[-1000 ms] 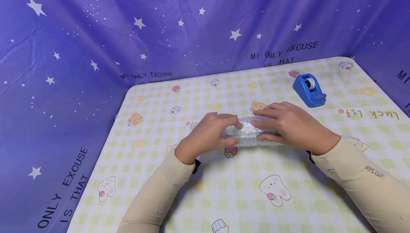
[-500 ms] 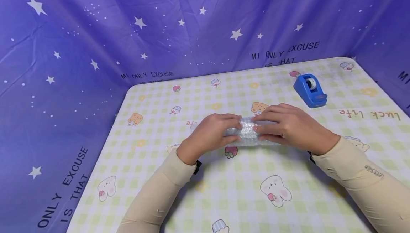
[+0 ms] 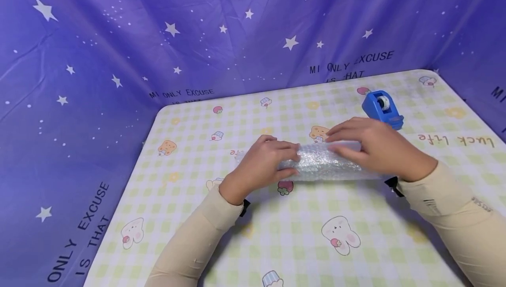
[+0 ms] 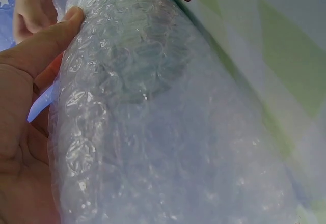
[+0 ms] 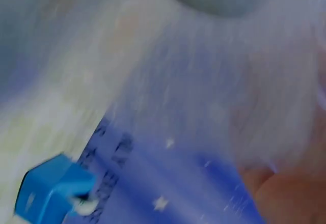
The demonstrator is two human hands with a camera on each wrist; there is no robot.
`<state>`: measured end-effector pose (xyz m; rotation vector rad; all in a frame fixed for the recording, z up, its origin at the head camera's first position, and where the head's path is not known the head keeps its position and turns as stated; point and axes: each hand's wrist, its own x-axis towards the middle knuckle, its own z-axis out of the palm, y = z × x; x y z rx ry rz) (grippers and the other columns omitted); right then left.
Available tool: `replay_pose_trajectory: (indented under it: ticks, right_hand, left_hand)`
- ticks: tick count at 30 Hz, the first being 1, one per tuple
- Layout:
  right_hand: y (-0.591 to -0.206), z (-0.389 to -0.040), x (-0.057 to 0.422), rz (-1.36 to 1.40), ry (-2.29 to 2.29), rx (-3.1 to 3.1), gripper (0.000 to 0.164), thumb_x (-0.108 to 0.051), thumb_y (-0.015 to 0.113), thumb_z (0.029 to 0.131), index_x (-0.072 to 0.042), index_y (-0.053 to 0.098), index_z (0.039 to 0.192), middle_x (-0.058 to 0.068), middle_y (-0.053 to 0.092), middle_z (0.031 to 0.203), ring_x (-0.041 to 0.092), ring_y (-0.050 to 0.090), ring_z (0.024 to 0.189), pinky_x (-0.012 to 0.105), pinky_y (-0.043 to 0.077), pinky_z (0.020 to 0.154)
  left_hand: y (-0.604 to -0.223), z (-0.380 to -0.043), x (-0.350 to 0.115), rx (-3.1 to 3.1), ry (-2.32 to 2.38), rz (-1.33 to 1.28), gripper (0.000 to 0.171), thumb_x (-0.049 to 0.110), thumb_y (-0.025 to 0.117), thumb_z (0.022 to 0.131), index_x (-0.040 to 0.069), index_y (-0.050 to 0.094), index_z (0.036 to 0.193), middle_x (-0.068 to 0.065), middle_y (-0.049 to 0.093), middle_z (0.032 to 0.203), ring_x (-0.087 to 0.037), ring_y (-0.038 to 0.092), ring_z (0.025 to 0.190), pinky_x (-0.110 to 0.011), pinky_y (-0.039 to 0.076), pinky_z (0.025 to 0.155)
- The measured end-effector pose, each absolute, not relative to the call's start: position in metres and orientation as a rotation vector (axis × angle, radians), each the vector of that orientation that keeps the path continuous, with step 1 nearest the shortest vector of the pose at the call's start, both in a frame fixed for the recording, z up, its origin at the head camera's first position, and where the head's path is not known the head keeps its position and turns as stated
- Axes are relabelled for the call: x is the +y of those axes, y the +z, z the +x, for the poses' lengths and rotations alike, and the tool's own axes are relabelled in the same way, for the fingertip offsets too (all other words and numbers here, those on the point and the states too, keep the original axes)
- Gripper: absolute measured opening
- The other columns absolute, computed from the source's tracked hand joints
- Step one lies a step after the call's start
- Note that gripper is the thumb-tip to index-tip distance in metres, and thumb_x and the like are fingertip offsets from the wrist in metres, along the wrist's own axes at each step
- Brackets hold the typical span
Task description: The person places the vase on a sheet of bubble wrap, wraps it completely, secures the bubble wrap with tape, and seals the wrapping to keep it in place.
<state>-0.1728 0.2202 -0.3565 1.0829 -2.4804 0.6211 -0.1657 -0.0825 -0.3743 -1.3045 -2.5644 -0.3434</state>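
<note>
A roll of clear bubble wrap [image 3: 322, 162] lies crosswise on the table. Through its layers in the left wrist view, a grey-green rounded shape [image 4: 147, 66] shows faintly; its kind cannot be made out. My left hand [image 3: 262, 162] grips the roll near its left end, thumb on the near side and fingers over the far side. Over the roll's right part is my right hand [image 3: 379, 148], fingers extended and the palm side hidden in the head view. The right wrist view is blurred, with the loose, see-through wrap [image 5: 193, 81] close to the camera.
Beyond my right hand stands a blue tape dispenser [image 3: 382, 107] with a roll of tape in it. The table [image 3: 189, 217] has a green checked cover with printed cartoon figures. A purple star-printed curtain [image 3: 237, 50] hangs behind and at the sides.
My right hand has come off the roll's middle and moved right and slightly away, uncovering more bubble wrap. My left hand stays in nearly the same place on the roll.
</note>
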Motion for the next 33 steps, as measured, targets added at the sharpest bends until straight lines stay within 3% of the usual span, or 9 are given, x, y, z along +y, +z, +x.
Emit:
replay_pose_trajectory:
  ticks: [5,9,13,19,26,33]
  right_hand:
    - [-0.358,-0.194,0.258,0.607,0.634,-2.664,0.02,-0.025,0.074,0.094,-0.013,0.08,0.108,0.007,0.078,0.1,0.027,0.072,0.089,0.044,0.05,0.076]
    - [-0.369,-0.211,0.294,0.221,0.7,-2.831,0.044,-0.036,0.065,0.098,0.001,0.072,0.121,0.028,0.072,0.109,0.042,0.068,0.092,0.052,0.047,0.071]
    - [-0.384,-0.222,0.317,0.026,0.716,-2.944,0.066,-0.047,0.057,0.1,0.011,0.06,0.131,0.038,0.064,0.114,0.05,0.061,0.097,0.059,0.046,0.072]
    - [-0.394,-0.227,0.326,-0.041,0.765,-3.008,0.07,-0.055,0.053,0.1,0.009,0.062,0.128,0.036,0.065,0.115,0.048,0.063,0.096,0.056,0.048,0.07]
    - [-0.397,-0.226,0.331,-0.094,0.811,-3.037,0.069,-0.059,0.05,0.1,0.007,0.065,0.118,0.03,0.068,0.109,0.039,0.063,0.088,0.038,0.043,0.061]
    - [-0.396,-0.227,0.33,-0.134,0.9,-3.041,0.068,-0.058,0.037,0.104,0.004,0.059,0.119,0.024,0.063,0.104,0.034,0.056,0.083,0.037,0.04,0.062]
  left_hand:
    - [-0.374,-0.165,-0.082,-2.565,-0.348,-1.3,0.023,0.039,0.083,0.087,0.027,0.078,0.106,0.007,0.07,0.135,-0.004,0.067,0.119,-0.041,0.042,0.106]
    - [-0.374,-0.164,-0.082,-2.569,-0.332,-1.294,0.023,0.04,0.083,0.086,0.028,0.078,0.105,0.008,0.07,0.136,-0.004,0.067,0.119,-0.041,0.041,0.107]
    - [-0.374,-0.164,-0.082,-2.573,-0.328,-1.292,0.022,0.04,0.083,0.086,0.028,0.078,0.104,0.008,0.069,0.136,-0.004,0.067,0.119,-0.041,0.041,0.107]
    - [-0.374,-0.164,-0.083,-2.571,-0.328,-1.287,0.022,0.041,0.083,0.086,0.028,0.078,0.104,0.008,0.069,0.136,-0.005,0.067,0.119,-0.041,0.041,0.107]
    - [-0.374,-0.164,-0.082,-2.558,-0.342,-1.301,0.022,0.039,0.083,0.087,0.027,0.078,0.104,0.006,0.069,0.136,-0.006,0.067,0.119,-0.039,0.043,0.105]
    - [-0.374,-0.163,-0.082,-2.565,-0.351,-1.295,0.023,0.039,0.083,0.087,0.027,0.078,0.105,0.005,0.069,0.137,-0.006,0.067,0.119,-0.039,0.043,0.105]
